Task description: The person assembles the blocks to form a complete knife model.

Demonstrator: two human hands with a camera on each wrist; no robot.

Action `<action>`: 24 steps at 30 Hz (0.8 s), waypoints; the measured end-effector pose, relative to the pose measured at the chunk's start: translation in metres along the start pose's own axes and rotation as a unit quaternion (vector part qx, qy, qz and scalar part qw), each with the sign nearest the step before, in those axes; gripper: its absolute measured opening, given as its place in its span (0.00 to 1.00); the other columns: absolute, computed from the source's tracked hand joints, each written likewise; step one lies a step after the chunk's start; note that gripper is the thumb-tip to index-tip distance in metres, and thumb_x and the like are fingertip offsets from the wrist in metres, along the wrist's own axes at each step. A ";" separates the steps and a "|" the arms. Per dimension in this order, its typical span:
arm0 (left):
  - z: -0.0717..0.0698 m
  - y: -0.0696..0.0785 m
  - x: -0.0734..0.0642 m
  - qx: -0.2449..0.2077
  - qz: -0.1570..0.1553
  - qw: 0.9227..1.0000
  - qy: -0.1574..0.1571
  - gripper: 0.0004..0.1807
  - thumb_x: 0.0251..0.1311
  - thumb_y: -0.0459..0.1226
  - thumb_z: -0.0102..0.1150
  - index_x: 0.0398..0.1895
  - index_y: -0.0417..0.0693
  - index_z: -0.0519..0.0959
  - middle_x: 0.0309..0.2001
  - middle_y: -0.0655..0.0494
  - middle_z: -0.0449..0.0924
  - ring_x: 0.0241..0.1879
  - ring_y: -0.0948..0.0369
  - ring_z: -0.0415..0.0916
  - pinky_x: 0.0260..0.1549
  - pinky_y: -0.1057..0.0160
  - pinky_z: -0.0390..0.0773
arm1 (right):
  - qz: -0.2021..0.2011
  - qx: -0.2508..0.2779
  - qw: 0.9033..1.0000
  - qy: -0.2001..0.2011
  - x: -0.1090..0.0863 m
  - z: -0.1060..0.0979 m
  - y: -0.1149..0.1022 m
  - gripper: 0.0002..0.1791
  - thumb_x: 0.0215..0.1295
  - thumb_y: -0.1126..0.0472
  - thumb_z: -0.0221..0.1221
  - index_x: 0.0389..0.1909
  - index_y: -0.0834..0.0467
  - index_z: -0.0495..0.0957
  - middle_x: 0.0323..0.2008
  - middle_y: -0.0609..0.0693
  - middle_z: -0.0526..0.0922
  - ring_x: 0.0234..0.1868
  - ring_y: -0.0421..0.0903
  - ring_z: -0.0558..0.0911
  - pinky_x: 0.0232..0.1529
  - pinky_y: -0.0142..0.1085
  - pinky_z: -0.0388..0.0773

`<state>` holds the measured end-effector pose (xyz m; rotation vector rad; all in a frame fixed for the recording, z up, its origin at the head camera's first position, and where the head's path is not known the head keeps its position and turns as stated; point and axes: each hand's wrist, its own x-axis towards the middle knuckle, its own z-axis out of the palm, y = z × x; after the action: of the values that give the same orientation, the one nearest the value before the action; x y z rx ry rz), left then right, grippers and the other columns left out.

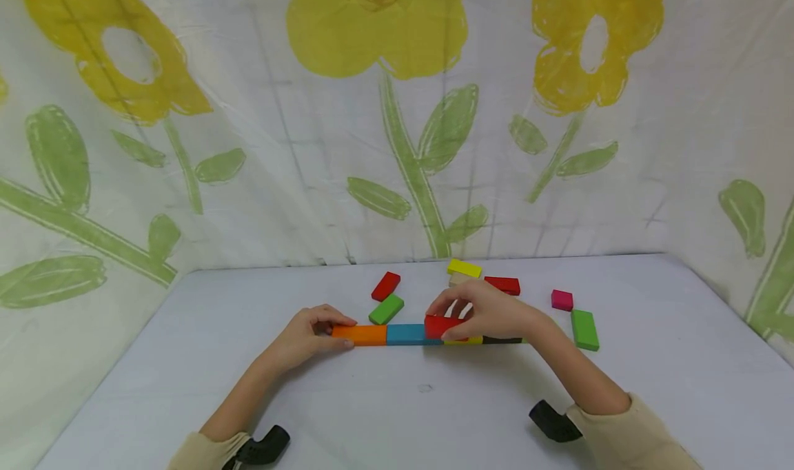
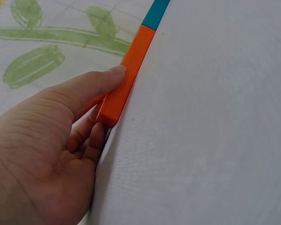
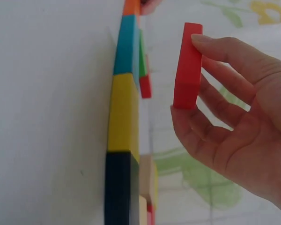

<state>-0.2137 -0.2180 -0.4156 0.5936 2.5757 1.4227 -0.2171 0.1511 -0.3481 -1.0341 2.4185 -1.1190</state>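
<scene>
A row of blocks lies end to end across the table: an orange block (image 1: 367, 335) at the left, then a blue block (image 1: 403, 334), a yellow block (image 3: 122, 112) and a black block (image 3: 117, 187). My left hand (image 1: 310, 333) grips the free end of the orange block, with the thumb on its near side. Between the thumb and fingers of my right hand (image 1: 496, 310) is a red block (image 3: 188, 65). In the right wrist view this block is apart from the row. The right hand hides part of the row in the head view.
Behind the row lie another red block (image 1: 386, 286), a green block (image 1: 387, 309), a second yellow block (image 1: 464, 269), a plain wooden block (image 1: 457, 279) and a further red block (image 1: 504, 286). At the right are a pink block (image 1: 562, 300) and a green block (image 1: 585, 330).
</scene>
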 end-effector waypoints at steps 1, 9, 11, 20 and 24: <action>0.000 0.000 0.000 -0.002 0.001 1.000 -0.001 0.15 0.61 0.35 0.75 0.51 0.43 0.89 0.47 0.50 0.85 0.44 0.55 0.73 0.43 0.68 0.76 | -0.003 0.002 1.000 0.000 0.003 0.003 -0.001 0.16 0.66 0.61 0.71 0.54 0.56 0.87 0.51 0.50 0.87 0.49 0.44 0.83 0.49 0.35 0.85; 0.000 0.001 0.000 -0.008 0.010 1.000 -0.003 0.15 0.61 0.35 0.75 0.51 0.42 0.89 0.47 0.48 0.85 0.44 0.56 0.73 0.42 0.68 0.75 | -0.008 0.018 1.000 0.006 0.012 0.021 0.000 0.17 0.65 0.62 0.72 0.54 0.59 0.86 0.50 0.51 0.88 0.47 0.41 0.82 0.46 0.32 0.85; 0.000 0.001 0.000 -0.005 0.010 1.000 -0.002 0.15 0.61 0.35 0.75 0.51 0.42 0.89 0.47 0.49 0.85 0.44 0.56 0.74 0.42 0.68 0.75 | -0.006 0.015 1.000 0.009 0.013 0.024 0.001 0.18 0.64 0.62 0.73 0.54 0.59 0.86 0.49 0.50 0.88 0.46 0.40 0.82 0.45 0.32 0.85; -0.001 0.000 0.000 -0.005 0.012 1.000 -0.002 0.15 0.61 0.35 0.75 0.51 0.42 0.89 0.47 0.49 0.85 0.43 0.57 0.74 0.43 0.68 0.76 | 0.000 -0.007 1.000 0.005 0.013 0.034 0.004 0.16 0.62 0.61 0.75 0.50 0.57 0.87 0.47 0.47 0.88 0.43 0.37 0.80 0.47 0.31 0.82; -0.001 -0.001 0.000 -0.006 0.012 1.000 -0.002 0.15 0.61 0.35 0.75 0.51 0.42 0.89 0.47 0.49 0.85 0.44 0.56 0.74 0.43 0.68 0.76 | -0.017 -0.014 1.000 0.007 0.013 0.038 0.006 0.16 0.61 0.60 0.75 0.49 0.57 0.87 0.45 0.46 0.88 0.42 0.36 0.79 0.46 0.31 0.82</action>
<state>-0.2142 -0.2189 -0.4160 0.6257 2.5632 1.4426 -0.2099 0.1234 -0.3772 -1.0836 2.4426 -1.1089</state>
